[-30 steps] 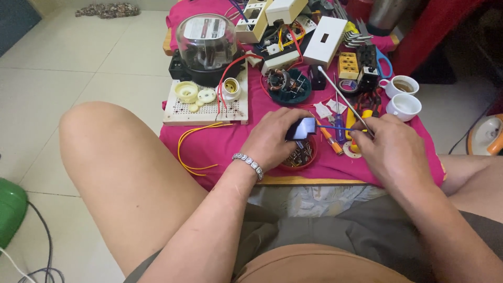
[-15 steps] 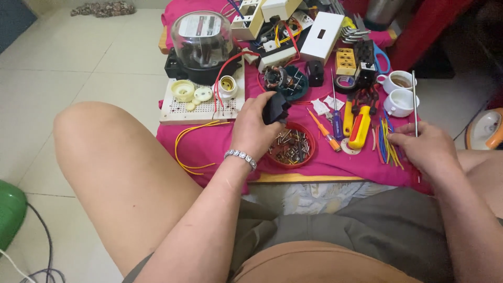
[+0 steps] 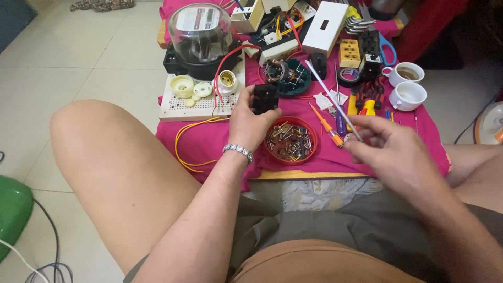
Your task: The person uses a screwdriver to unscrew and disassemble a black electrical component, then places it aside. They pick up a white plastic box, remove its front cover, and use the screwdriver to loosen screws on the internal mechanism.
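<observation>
Black part (image 3: 265, 98) above screw-filled red dish (image 3: 273, 153)

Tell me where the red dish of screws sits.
In the head view, the red dish sits near the front edge of the pink cloth, just right of the left hand, with an orange screwdriver on its right.

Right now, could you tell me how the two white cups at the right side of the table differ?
The far cup holds a brown drink; the near cup shows a pale inside, with no drink that I can make out. The far cup's handle points left toward the blue scissors; the near cup's handle cannot be seen. Both are small, white, upright, and stand touching on the pink cloth.
</observation>
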